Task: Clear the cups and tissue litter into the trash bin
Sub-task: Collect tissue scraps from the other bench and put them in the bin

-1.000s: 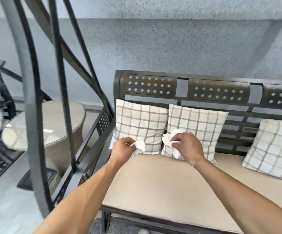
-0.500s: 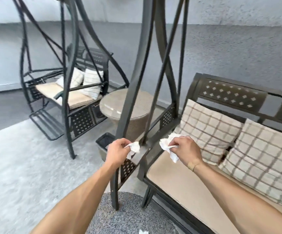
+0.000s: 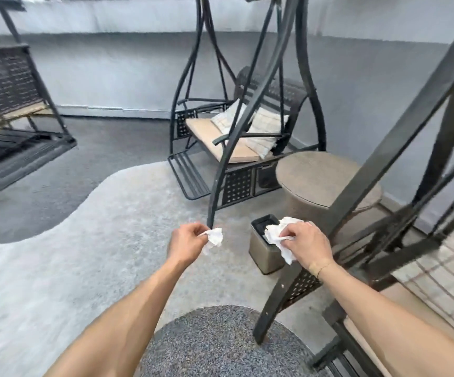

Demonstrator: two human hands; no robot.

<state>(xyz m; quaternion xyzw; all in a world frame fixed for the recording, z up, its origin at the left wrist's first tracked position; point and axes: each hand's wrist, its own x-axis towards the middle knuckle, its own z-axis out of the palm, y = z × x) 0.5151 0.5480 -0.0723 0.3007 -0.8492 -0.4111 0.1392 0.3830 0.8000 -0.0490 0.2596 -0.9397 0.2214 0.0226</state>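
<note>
My left hand (image 3: 186, 242) pinches a small crumpled white tissue (image 3: 214, 237) over the pale rug, left of the trash bin. My right hand (image 3: 306, 247) grips a larger crumpled white tissue (image 3: 279, 235), held right over the near side of the small metal trash bin (image 3: 262, 255). The bin has a dark open top and stands on the floor beside a round wicker side table (image 3: 321, 183). No cups are in view.
Dark metal frame bars of the swing seat (image 3: 370, 170) rise just right of my right hand. A second swing seat (image 3: 228, 142) with checked cushions stands beyond the bin, a third (image 3: 11, 115) at far left. A grey speckled round mat (image 3: 220, 341) lies below my arms.
My view has swung left from the cushioned seat to the floor and bin. Both hands, each still holding its tissue, have come away from the cushions; the right one is now over the bin.
</note>
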